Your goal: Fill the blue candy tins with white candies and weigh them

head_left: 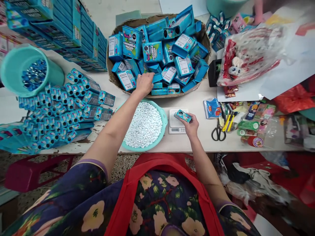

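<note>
Your right hand grips a small blue box on the scale. Your left hand closes on boxes in the basket (bowl of white candies between your arms).

Person wore a dark navy-purple garment printed with large flowers, cream and pale pink, with green leaves and thin red stems. Short sleeves, each ending above the elbow in a narrow pale trim; forearms bare below. Over the front ran a plain red apron, its straps forming a rounded arch across the chest and widening downward on both sides. Left hand and right hand were bare: no gloves, rings or watch visible.
</note>
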Motion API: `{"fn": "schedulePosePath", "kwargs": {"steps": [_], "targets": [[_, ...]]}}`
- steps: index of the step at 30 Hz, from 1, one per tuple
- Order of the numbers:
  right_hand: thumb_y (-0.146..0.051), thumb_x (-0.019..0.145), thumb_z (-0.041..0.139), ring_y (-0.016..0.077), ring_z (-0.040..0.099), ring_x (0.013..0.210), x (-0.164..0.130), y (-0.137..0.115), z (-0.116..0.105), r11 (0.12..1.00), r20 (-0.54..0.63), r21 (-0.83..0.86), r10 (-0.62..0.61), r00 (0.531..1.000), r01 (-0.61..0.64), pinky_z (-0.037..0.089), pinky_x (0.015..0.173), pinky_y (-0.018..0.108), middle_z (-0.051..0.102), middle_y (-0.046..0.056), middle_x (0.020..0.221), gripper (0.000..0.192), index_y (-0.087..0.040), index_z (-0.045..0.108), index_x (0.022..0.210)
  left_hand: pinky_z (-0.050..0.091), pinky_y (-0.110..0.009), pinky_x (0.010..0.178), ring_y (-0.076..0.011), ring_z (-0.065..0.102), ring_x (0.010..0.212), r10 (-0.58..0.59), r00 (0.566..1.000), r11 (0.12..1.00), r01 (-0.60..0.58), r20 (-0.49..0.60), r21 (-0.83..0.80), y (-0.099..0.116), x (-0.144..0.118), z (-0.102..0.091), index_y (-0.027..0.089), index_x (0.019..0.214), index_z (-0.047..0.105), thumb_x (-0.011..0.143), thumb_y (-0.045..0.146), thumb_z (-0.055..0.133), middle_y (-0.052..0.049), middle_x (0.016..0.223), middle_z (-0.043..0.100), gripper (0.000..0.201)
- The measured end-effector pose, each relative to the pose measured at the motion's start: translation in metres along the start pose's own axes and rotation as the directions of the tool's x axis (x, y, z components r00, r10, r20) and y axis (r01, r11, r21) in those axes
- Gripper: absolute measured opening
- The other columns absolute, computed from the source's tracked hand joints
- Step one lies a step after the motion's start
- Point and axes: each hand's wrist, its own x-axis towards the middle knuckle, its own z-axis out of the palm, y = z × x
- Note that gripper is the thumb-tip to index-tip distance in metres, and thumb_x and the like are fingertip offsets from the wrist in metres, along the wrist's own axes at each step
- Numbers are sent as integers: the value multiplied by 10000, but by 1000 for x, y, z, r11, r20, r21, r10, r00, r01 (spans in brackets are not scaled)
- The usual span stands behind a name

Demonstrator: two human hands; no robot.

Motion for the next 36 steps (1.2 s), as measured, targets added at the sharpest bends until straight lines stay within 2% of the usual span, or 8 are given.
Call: {"fn": "schedulePosePath", "kwargs": {"steps": [6,8,11,14,17,21,31,36], "targets": [[-480,708,787,245,534,1264,-27,-47,-8,995,-110,63,-72,991,80,409,1108,475,537,94,1373,616,-264,567,1241,392,-493,1112,-326,513,1307,-20,918,944,-113,-396,-310,-3,-74,-30,222,1368,486,863,433,583,-131,1380,568,556],[-572,778,696,222,647,1094,-41,-73,2,935,92,337,89,992,-115,517,998,445,611,73,1289,527,-277,587,1201,435,-475,1091,-298,551,1282,68,899,906,-238,-433,-351,11,-126,-37,254,1402,460,884,430,585,-94,1380,575,561],[-690,776,619,243,700,979,-61,-99,29,652,581,490,252,774,-579,595,854,432,701,64,1151,551,-254,633,1114,476,-442,1076,-247,559,1296,438,846,757,-530,-305,-383,29,-203,-36,328,1408,471,909,308,596,-46,1368,607,514],[-481,669,808,236,701,961,-81,-103,51,499,692,449,331,641,-742,597,859,389,747,26,1046,474,-239,647,1042,447,-481,1114,-258,468,1390,574,808,716,-574,-132,-398,16,-248,-23,337,1433,443,900,308,631,-64,1433,563,566],[-278,562,878,216,705,920,-101,-97,59,526,703,394,356,616,-754,593,868,375,761,-12,981,510,-244,644,1014,396,-539,1136,-294,473,1367,212,965,899,-254,-154,-356,-29,-256,1,276,1434,437,896,488,594,-114,1435,541,600],[-306,552,888,207,714,846,-120,-92,54,591,745,298,347,570,-749,600,826,374,763,-13,919,481,-228,668,972,338,-591,1131,-366,463,1315,-277,947,940,232,-164,-249,-73,-233,41,178,1322,535,919,595,427,-199,1361,542,590],[-347,567,890,178,687,815,-117,-80,43,728,533,382,330,779,-569,579,810,351,737,-31,890,468,-236,647,951,393,-516,1021,-390,561,1156,-497,864,789,487,77,-374,-21,-193,53,214,1085,614,784,622,612,-163,1131,637,506],[-392,592,873,188,667,839,-110,-85,45,878,456,266,248,854,-398,557,818,353,723,-22,911,478,-243,632,977,467,-324,842,-275,619,969,-617,776,431,474,133,-768,-21,-193,53,208,763,599,626,429,798,-50,818,648,328]]}}
